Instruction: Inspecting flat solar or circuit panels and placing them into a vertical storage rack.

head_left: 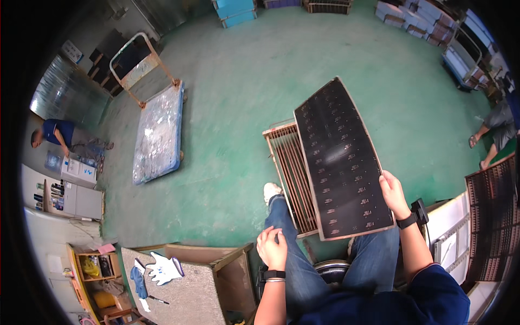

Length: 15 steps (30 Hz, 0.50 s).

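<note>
My right hand (394, 194) grips the right edge of a large black circuit board panel (344, 157), with the thumb lying on its face. Rows of small light copper-coloured marks cover this panel, and a thin pale border runs around it. It is held tilted over a slotted rack (290, 170) with many copper-coloured bars, hiding the rack's right part. My left hand (272, 248) hovers over my left thigh, fingers loosely bent and apart, with nothing seen in it. The rack stands just in front of my knees.
A platform trolley (160, 135) stands on the green floor at left. A table (184, 295) at lower left bears a white glove (164, 268). More dark panels (492, 216) lie at right. One person (58, 132) bends at far left; another person's legs (490, 132) show at right.
</note>
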### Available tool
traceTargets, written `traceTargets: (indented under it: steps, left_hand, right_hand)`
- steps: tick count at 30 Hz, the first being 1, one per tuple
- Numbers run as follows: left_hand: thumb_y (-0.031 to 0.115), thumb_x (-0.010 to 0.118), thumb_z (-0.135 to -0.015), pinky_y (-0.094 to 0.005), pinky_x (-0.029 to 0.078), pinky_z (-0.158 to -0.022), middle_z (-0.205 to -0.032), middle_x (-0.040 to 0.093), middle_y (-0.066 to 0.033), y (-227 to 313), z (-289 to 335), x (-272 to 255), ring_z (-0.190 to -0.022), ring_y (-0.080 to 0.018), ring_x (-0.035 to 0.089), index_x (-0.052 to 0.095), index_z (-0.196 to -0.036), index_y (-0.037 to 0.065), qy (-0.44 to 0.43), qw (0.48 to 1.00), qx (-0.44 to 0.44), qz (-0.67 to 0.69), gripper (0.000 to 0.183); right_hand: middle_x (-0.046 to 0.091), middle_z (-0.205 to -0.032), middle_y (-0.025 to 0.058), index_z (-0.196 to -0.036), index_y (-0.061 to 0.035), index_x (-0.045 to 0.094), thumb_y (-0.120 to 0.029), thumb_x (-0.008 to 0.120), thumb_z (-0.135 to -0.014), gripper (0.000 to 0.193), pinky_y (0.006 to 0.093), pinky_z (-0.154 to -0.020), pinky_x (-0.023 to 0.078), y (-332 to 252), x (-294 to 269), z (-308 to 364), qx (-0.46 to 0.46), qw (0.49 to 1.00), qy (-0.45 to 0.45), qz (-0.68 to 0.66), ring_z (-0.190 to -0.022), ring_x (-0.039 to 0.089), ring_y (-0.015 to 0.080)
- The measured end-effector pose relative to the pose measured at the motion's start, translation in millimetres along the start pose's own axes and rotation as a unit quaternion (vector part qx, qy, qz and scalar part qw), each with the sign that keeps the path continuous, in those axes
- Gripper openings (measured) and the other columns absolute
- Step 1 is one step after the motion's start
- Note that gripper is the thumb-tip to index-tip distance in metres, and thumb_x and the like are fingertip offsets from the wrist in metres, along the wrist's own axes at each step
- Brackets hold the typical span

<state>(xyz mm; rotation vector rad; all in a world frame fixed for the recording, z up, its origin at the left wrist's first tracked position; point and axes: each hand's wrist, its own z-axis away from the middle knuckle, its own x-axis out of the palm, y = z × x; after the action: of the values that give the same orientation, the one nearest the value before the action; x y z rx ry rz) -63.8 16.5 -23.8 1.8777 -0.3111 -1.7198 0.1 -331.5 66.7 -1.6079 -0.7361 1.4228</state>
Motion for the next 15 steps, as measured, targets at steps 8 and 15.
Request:
traceTargets:
  steps: [8,15]
  left_hand:
    - [0.031,0.042,-0.098,-0.0402,0.042,-0.098,-0.121,0.056,-0.0093,78.2,60.5,-44.9,-0.112,-0.0215,0.054,0.047,-0.124,0.004,-0.282,0.488,-0.075,0.823,0.039]
    - [0.017,0.059,-0.090,-0.0422,0.041,-0.099,-0.124,0.054,-0.0063,79.4,84.0,-75.0,-0.116,-0.0231,0.050,0.048,-0.125,0.010,-0.233,0.558,-0.154,0.781,0.038]
  right_hand:
    - [0.053,-0.124,0.0074,-0.127,0.0001,0.043,-0.021,0.052,-0.094,0.040,0.0298,-0.097,0.039,-41.1,9.6,98.3,0.002,0.876,0.007,-0.482,-0.112,0.051,0.0157]
    - [0.059,-0.112,0.0060,-0.118,-0.0046,0.050,-0.013,0.051,-0.094,0.026,0.0342,-0.086,0.053,-34.0,-7.7,147.2,0.063,0.819,-0.045,-0.569,-0.100,0.060,0.0179]
